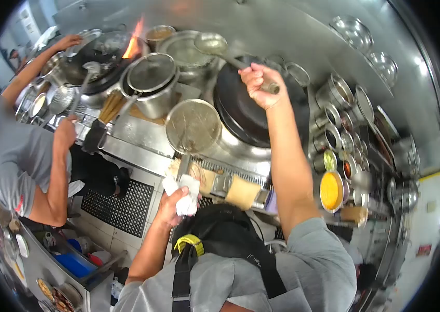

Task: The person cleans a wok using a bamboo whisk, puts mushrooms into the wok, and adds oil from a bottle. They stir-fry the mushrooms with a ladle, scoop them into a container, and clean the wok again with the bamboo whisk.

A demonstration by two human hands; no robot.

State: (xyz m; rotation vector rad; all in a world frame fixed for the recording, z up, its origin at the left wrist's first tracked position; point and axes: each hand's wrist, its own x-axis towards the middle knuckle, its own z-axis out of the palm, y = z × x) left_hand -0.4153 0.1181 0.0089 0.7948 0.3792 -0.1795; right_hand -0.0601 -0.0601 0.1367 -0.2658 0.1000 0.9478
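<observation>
My left hand [170, 205] is closed around a folded white cloth [187, 193], which wraps the handle of a round mesh strainer [194, 125]. The strainer's wide head extends forward over the steel counter edge. Farther up, my right hand [261, 86] grips a ladle [212, 44] by its long handle. The ladle's bowl is over or near the rim of a large steel pot [183, 58]. Below my right hand sits a big dark wok [241, 106] on the range; my forearm crosses in front of its right part.
At left, a person in a grey shirt [17, 156] works a ladle in another wok [95, 54], beside a tall flame [134, 40]. A pot with a sieve [152, 78] stands between us. Several steel containers, one with yellow liquid [330, 191], line the right side.
</observation>
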